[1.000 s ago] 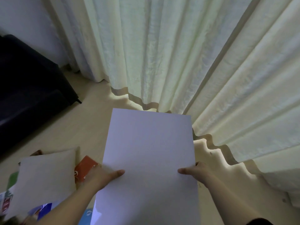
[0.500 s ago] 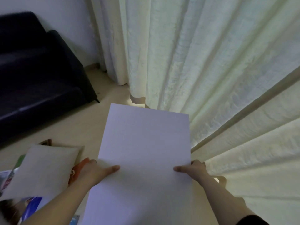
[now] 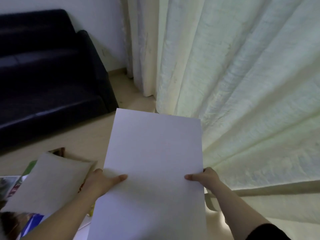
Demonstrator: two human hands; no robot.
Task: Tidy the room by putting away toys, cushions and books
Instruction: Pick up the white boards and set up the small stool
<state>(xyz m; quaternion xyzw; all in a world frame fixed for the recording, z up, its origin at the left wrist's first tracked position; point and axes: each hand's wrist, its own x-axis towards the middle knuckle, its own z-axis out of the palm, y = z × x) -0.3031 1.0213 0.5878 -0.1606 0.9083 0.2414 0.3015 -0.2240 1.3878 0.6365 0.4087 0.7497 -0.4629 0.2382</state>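
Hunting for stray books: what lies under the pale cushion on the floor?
Printed covers poke out round the pale cushion: a green edge, a blue one, a brown corner. The cushion hides the rest, so their number is unclear.

Ahead of me a black sofa (image 3: 48, 80) stands against the white wall (image 3: 97, 13), and I can see its seat and one padded arm. Just right of the sofa's arm a pale, creased curtain (image 3: 242, 84) hangs to the floor and spreads away from the sofa in long folds. A darker band (image 3: 277, 189) crosses the curtain low down, well to the right of the sofa. Light wooden floor (image 3: 83, 137) lies in front of the sofa. A low skirting strip (image 3: 116, 71) runs along the wall between sofa and curtain.
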